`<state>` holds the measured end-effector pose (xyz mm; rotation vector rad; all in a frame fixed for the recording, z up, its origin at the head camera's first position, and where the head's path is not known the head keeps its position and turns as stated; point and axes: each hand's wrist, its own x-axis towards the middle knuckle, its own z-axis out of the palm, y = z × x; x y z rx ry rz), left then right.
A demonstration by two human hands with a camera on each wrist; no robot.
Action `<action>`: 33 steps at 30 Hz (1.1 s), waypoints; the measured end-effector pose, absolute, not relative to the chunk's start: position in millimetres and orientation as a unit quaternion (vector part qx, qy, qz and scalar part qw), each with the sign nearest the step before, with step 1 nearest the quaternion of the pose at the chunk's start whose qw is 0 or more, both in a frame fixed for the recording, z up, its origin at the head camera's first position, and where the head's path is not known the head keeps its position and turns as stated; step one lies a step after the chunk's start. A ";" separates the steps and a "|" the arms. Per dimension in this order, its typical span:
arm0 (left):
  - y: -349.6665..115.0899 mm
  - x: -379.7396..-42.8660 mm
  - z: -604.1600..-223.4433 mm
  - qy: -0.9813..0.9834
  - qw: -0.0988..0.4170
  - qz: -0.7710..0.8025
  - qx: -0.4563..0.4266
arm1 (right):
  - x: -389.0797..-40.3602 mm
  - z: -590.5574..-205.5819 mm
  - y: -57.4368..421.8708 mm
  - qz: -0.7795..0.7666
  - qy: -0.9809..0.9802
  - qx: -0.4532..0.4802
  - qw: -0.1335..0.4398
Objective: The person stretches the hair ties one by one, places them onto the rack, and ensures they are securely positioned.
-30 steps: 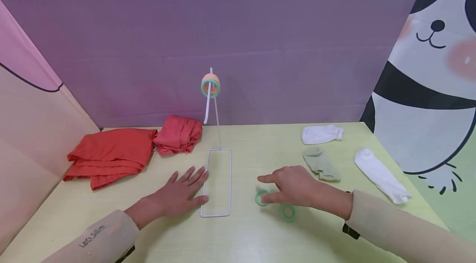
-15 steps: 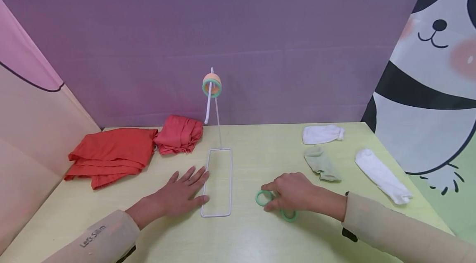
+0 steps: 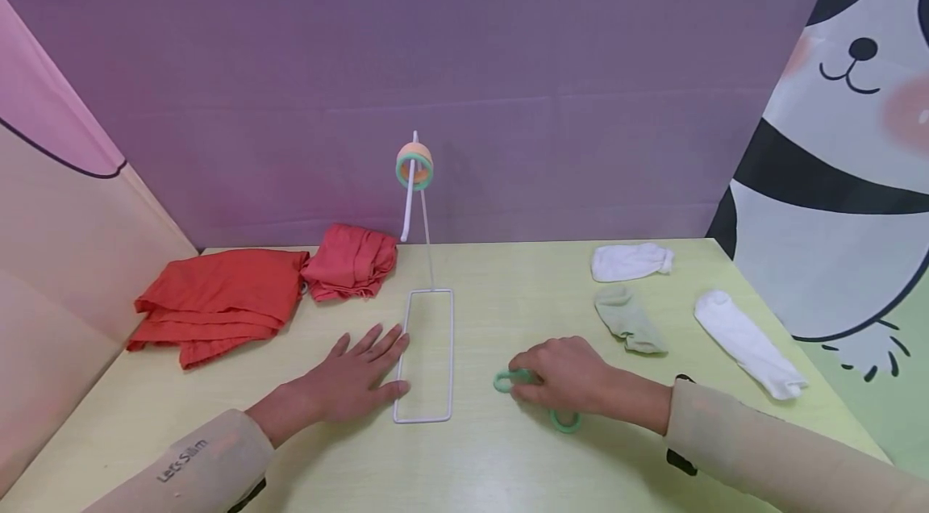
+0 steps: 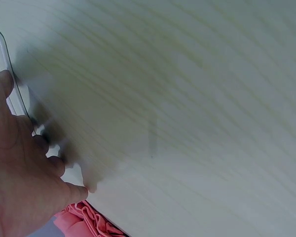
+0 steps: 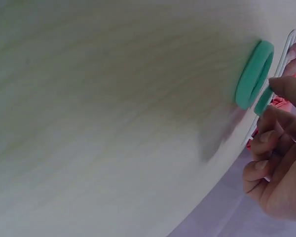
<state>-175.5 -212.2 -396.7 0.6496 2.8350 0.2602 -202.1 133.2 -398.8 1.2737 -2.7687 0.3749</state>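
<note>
My right hand (image 3: pixel 569 374) pinches a green ring (image 3: pixel 504 381) between thumb and index finger, tilted up at the table surface. A second green ring (image 3: pixel 565 423) lies flat under that hand, partly hidden in the head view; the right wrist view shows this flat ring (image 5: pixel 246 88) beside the held one. My left hand (image 3: pixel 344 384) rests spread on the table, its fingertips and thumb on the left side of the white wire stand's base (image 3: pixel 451 352). On the stand's upper arm hang orange and green rings (image 3: pixel 414 167).
Red folded cloth (image 3: pixel 225 295) and a smaller red bundle (image 3: pixel 352 261) lie at the back left. On the right are a white sock (image 3: pixel 630 261), a pale green sock (image 3: pixel 628 321) and a long white sock (image 3: pixel 747 344). A purple backdrop (image 3: pixel 508 93) stands behind the table.
My right hand has lowered and closed its thumb and index finger on the green ring, which has tipped up from lying flat. My left hand stays on the stand's base.
</note>
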 end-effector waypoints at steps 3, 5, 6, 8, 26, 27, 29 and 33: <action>-212.7 -176.4 -397.5 0.965 0.113 0.091 0.219 | -202.3 -396.7 131.6 0.120 -0.897 0.419 0.078; -213.7 -177.7 -399.9 0.966 0.113 0.085 0.216 | -202.0 -391.2 130.2 0.117 -0.891 0.424 0.107; -214.3 -178.1 -401.1 0.967 0.112 0.084 0.215 | -201.7 -387.2 129.2 0.116 -0.888 0.428 0.123; -215.5 -178.7 -403.5 0.967 0.109 0.081 0.213 | -201.3 -377.1 126.4 0.118 -0.877 0.439 0.159; -213.6 -178.1 -397.7 0.965 0.116 0.087 0.218 | -158.2 -230.4 82.7 0.191 -0.699 0.508 0.466; -213.3 -177.9 -396.7 0.965 0.118 0.087 0.217 | -156.4 -225.6 79.4 0.191 -0.692 0.507 0.477; -213.4 -177.8 -396.2 0.965 0.120 0.086 0.217 | -154.5 -218.9 73.3 0.189 -0.680 0.505 0.497; -213.1 -177.0 -395.8 0.965 0.123 0.083 0.214 | -160.2 -213.3 62.8 0.165 -0.674 0.490 0.527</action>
